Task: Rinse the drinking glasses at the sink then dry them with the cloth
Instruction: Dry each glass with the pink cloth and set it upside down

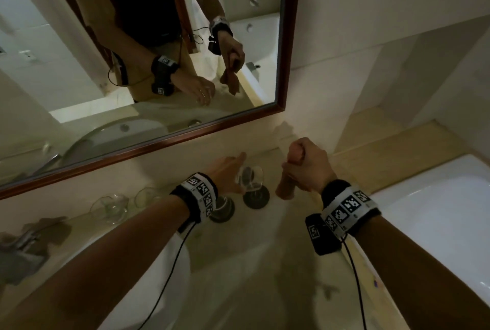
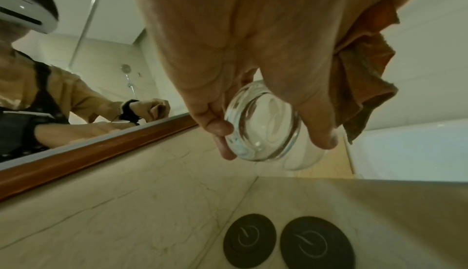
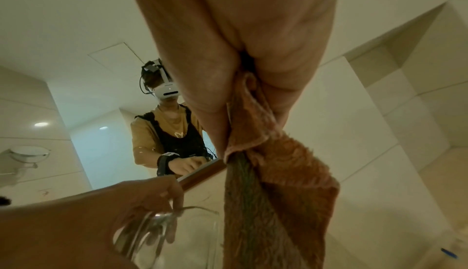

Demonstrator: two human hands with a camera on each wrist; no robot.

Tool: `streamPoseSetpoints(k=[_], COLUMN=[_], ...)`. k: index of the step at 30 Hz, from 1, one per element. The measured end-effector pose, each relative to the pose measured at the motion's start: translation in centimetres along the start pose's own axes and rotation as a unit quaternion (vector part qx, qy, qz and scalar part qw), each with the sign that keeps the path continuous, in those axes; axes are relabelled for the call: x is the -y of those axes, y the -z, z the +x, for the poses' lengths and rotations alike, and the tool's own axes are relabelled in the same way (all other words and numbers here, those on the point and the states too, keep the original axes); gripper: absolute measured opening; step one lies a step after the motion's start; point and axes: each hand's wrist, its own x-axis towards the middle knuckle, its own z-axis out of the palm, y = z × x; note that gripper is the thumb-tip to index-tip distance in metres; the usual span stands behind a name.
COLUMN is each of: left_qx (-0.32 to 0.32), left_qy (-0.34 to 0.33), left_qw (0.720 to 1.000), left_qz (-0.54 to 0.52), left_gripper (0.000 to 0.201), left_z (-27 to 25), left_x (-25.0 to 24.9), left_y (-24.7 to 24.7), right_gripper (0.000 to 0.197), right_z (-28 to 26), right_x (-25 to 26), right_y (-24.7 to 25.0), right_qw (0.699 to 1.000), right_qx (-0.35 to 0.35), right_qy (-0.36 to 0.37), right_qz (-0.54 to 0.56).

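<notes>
- A clear drinking glass is being held up over the counter by the left hand, thumb on one side of the rim and the other fingers curled round the far side, so it's a proper grasp.
- The glass is being kept tipped, mouth facing the left wrist camera, right above two dark round coasters that are sitting just beside each other on the marble.
- An orange-brown cloth is being clenched in the right hand, fist closed tight round its upper part, the rest being left to dangle down next to the glass.
- Cloth and glass are being held near each other; whether they're touching can't be told.
- Two more glasses are being left on the counter near the wall under the mirror, further to the left.
- A white sink basin is being partly covered by the left forearm in the head view.
- Both hands are being reflected in the mirror as well.
</notes>
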Motion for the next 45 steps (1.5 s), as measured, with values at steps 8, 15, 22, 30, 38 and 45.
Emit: streamPoseSetpoints(k=[8,15,22,30,38,45], left_qx=[0.076,0.127,0.126,0.13,0.093,0.032], left_qy=[-0.034,-0.032,-0.044,-0.051,-0.004,0.025], left_qw=[0.975,0.963,0.963,0.969,0.992,0.999], left_qz=[0.204,0.235,0.236,0.204,0.087,0.013], left_gripper=[0.075,0.076,0.06,0.065,0.07,0.072], left_z=[4.7,7.0,8.1,8.6,7.5,5.4], left_x=[-2.1,-2.8,-2.7,-1.9,-1.1,-0.1], left_y=[-2.5,-4.8,-6.5,-7.5,-8.1,-7.1], right_gripper=[0.044,0.041,0.042,0.044,0.047,0.056], right_z=[3.1,4.9,6.1,7.0,6.6,5.5], right_x=[-3.7,-5.5,-6.5,-6.8,-5.6,-3.1], right_y=[-0.1,-0.7,-1.1,-1.6,-2.6,-3.4], right_qw=[0.999,0.999,0.999,0.999,0.998,0.996], right_qx=[0.014,0.021,0.024,0.026,0.047,0.055], right_qy=[0.013,0.018,0.013,0.009,0.001,-0.001], right_qz=[-0.028,-0.029,-0.032,-0.035,-0.038,-0.071])
